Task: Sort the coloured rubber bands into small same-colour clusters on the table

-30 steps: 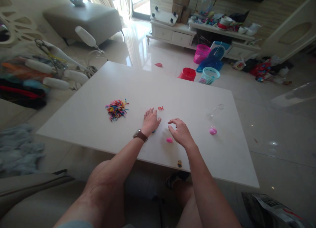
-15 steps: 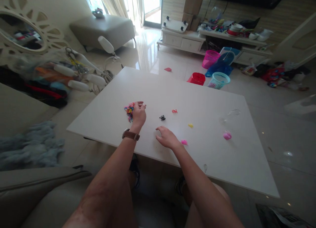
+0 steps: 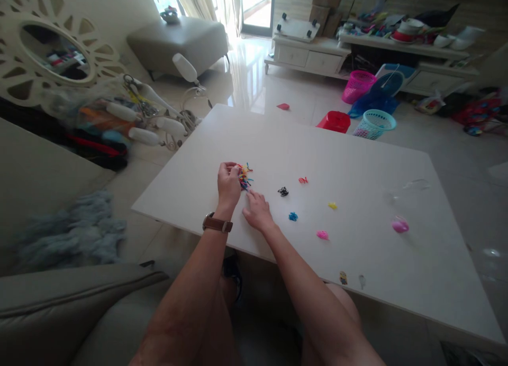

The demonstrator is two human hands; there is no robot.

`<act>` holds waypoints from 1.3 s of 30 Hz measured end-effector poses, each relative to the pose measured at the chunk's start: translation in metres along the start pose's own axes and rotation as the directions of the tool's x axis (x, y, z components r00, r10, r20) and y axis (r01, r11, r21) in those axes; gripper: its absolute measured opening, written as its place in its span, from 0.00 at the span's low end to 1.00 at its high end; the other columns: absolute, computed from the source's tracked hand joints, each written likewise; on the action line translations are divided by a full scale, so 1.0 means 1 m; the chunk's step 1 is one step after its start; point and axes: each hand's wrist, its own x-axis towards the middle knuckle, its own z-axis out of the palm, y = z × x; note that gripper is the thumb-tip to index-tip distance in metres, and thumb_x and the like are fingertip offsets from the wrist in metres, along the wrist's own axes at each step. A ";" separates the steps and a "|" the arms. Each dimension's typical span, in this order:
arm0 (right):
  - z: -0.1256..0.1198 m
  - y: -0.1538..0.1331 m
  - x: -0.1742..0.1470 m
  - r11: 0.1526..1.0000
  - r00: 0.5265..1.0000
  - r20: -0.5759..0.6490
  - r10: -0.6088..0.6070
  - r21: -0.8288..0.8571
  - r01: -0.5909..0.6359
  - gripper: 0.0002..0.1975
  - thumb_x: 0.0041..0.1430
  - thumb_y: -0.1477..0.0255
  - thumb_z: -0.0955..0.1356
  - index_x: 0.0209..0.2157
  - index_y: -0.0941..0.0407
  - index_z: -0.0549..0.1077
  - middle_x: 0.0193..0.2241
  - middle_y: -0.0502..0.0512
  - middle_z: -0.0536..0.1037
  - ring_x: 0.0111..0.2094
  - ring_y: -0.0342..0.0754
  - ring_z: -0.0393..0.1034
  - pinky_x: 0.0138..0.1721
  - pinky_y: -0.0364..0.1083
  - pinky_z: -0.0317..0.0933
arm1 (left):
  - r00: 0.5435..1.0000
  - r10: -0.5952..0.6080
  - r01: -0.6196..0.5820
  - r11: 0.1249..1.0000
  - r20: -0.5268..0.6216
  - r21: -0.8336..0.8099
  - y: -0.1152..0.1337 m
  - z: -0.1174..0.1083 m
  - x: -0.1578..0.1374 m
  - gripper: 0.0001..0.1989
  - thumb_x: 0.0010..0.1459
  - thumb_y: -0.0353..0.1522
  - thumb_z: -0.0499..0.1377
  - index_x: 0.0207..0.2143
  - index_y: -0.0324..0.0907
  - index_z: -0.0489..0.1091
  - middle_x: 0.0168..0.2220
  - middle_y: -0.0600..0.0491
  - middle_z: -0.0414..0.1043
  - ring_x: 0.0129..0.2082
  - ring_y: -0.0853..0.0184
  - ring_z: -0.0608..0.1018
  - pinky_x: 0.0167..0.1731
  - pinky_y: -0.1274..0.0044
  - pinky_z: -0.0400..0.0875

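My left hand (image 3: 229, 183), with a brown-strapped watch (image 3: 217, 223) on the wrist, has its fingers curled on the left side of a multicoloured heap of small rubber bands (image 3: 245, 177). Part of the heap is hidden behind these fingers. At the heap's near edge are the fingertips of my right hand (image 3: 259, 211), fingers stretched forward and thumb apart. Sorted by colour, small clumps lie to the right: black bands (image 3: 283, 191), red bands (image 3: 303, 180), blue bands (image 3: 292, 216), yellow bands (image 3: 332, 206) and pink bands (image 3: 322, 235).
On the white table (image 3: 278, 144) are a pink round object (image 3: 400, 225), a clear object (image 3: 415, 185), a small yellow figure (image 3: 343, 277) and a little clear piece (image 3: 362, 281) by the front edge. Beyond it stand a red tub (image 3: 334, 121) and a turquoise basket (image 3: 375, 125).
The view has shifted left. My left hand has gone from the heap's right side to its left, and the heap sits further right. My right hand has reached the heap; the blue clump now shows.
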 end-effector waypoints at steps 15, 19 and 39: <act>0.002 0.010 -0.002 1.000 1.000 0.007 -0.023 0.002 0.023 0.31 0.62 0.70 0.65 0.66 0.55 0.63 0.69 0.60 0.62 0.66 0.57 0.52 0.64 0.59 0.55 | 0.998 -0.054 0.055 0.998 0.035 -0.023 0.001 0.010 -0.008 0.07 0.58 0.33 0.57 0.39 0.43 0.66 0.33 0.53 0.74 0.35 0.67 0.78 0.32 0.78 0.71; 0.003 0.009 -0.002 0.999 0.999 0.005 -0.038 0.005 0.038 0.31 0.62 0.70 0.64 0.66 0.55 0.64 0.69 0.59 0.61 0.67 0.58 0.52 0.64 0.62 0.55 | 0.998 -0.053 0.055 0.998 0.038 -0.044 0.000 0.012 -0.007 0.07 0.57 0.34 0.57 0.39 0.43 0.66 0.33 0.53 0.74 0.35 0.67 0.78 0.31 0.78 0.71; -0.004 0.023 -0.014 0.998 0.998 0.001 -0.058 0.016 0.058 0.29 0.61 0.71 0.65 0.64 0.58 0.67 0.66 0.60 0.65 0.65 0.55 0.54 0.66 0.55 0.53 | 0.996 -0.076 0.077 0.997 0.041 -0.030 0.007 0.015 -0.014 0.07 0.55 0.32 0.55 0.38 0.44 0.66 0.34 0.52 0.76 0.39 0.64 0.81 0.35 0.75 0.73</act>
